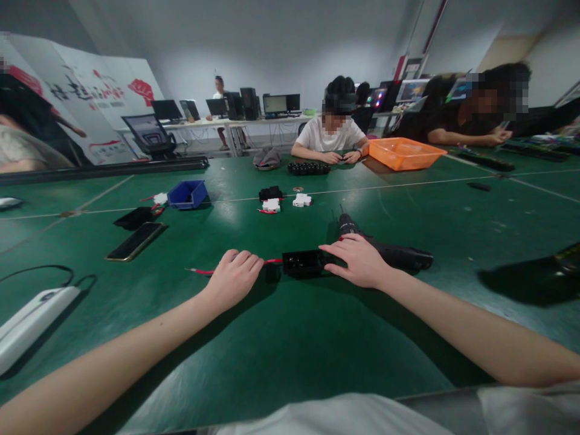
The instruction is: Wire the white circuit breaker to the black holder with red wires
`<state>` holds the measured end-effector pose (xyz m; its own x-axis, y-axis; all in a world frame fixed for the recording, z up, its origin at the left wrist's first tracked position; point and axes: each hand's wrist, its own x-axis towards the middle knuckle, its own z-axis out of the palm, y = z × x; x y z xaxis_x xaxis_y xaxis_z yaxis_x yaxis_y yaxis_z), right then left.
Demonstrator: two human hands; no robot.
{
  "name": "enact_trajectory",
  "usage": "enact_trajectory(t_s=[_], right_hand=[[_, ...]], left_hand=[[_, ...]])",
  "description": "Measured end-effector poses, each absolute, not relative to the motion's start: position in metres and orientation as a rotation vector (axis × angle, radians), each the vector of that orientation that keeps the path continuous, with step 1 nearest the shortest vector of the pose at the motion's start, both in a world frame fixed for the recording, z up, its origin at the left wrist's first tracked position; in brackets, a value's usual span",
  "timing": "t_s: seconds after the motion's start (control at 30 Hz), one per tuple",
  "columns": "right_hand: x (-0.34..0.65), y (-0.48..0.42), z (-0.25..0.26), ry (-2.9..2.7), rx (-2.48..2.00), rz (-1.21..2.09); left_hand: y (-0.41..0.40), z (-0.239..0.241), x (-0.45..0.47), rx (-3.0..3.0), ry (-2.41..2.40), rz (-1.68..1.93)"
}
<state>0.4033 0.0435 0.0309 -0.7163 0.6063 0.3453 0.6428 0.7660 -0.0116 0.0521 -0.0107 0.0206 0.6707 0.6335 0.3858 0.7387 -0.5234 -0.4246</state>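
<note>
A small open black box (302,263) lies on the green table in front of me, with bits of metal showing inside. From its left side runs a red wire (273,261). My left hand (236,275) is closed around this wire, whose bare end sticks out to the left of the hand. At the box's right end, my right hand (356,261) grips it between thumb and fingers. A black power drill (399,255) lies just behind my right hand, its chuck pointing away from me.
A phone (136,241), a blue bin (187,194) and a white power strip (36,320) lie to the left. White connectors (301,200) sit farther back. Across the table, a person (333,130) works beside an orange basket (403,153).
</note>
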Motion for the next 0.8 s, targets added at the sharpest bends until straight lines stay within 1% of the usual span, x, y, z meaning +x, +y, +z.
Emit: enact_trajectory(t_s=[0.23, 0.57, 0.8], right_hand=[[0.4073, 0.0461, 0.0302, -2.626, -0.980, -0.139], [0.4045, 0.0487, 0.0300, -2.612, -1.003, -0.251], [0.4103, 0.0479, 0.0321, -2.644, -0.996, -0.210]], left_hand=[[-0.0124, 0.0227, 0.0532, -2.278, -1.026, -0.243], [-0.0152, 0.0232, 0.0538, -2.218, -1.023, -0.239], [-0.0153, 0.0206, 0.0512, -2.206, -0.963, -0.300]])
